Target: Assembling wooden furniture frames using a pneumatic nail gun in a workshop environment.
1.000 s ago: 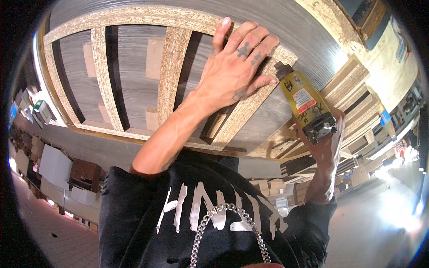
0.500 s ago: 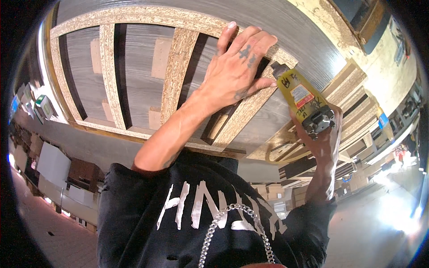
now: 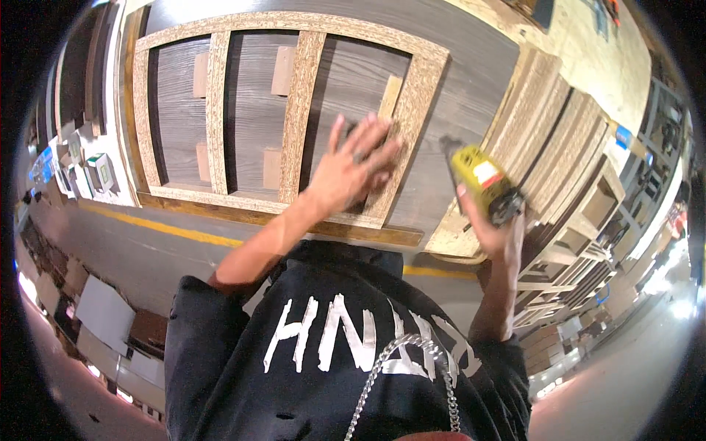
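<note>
A chipboard frame (image 3: 294, 110) with crossbars lies on a grey wood-grain panel (image 3: 338, 81). My left hand (image 3: 349, 173), a little blurred, is over the frame's right-hand bay with its fingers spread. It holds nothing, and I cannot tell whether it touches the wood. Beside the fingers, a short light wood block (image 3: 390, 95) lies inside the bay. My right hand (image 3: 491, 231) is wrapped round a yellow pneumatic nail gun (image 3: 476, 176). The gun's dark nose is to the right of the frame's end bar, apart from it.
Stacked chipboard strips (image 3: 537, 117) stand right of the panel, with more slatted frames (image 3: 581, 235) nearer me. Small cardboard-coloured blocks (image 3: 282, 70) sit inside the bays. A wooden rail (image 3: 294, 219) runs along the near edge. Small boxes (image 3: 99, 170) stand at the left.
My left hand has left the frame's far right corner and come nearer to me. The nail gun has pulled back from that corner, still in my right hand. The view has shifted.
</note>
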{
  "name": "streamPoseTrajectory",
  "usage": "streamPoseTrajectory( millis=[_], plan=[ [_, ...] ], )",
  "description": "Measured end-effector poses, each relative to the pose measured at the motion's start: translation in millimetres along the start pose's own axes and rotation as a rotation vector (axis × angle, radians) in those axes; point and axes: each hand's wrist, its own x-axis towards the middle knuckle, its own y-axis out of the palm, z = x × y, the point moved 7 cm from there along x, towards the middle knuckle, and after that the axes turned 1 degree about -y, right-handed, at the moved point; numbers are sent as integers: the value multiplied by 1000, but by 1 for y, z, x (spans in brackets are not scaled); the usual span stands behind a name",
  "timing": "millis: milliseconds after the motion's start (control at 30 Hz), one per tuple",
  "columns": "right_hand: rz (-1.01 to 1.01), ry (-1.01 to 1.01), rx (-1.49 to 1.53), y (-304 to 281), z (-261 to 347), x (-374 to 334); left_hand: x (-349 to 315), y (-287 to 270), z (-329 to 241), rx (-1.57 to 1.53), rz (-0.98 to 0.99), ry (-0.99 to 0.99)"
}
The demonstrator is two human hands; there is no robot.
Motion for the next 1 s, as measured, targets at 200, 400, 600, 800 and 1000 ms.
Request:
streamPoseTrajectory(
  millis=[200, 400, 600, 800, 1000],
  plan=[
    [-60, -27, -537, 13, -88, -97, -62, 36, -26, 65, 306, 137],
    [-56, -272, -841, 39, -148, -149, -80, 43, -13, 247, 104, 191],
    [-75, -236, -686, 65, -142, -147, -88, 41, 1, 299, -62, 91],
    [5, -375, -637, 82, -109, -129, -93, 34, -4, 253, -231, 188],
    [122, -74, -794, 74, -130, -108, -91, 30, -5, 240, -96, -4]
  ],
)
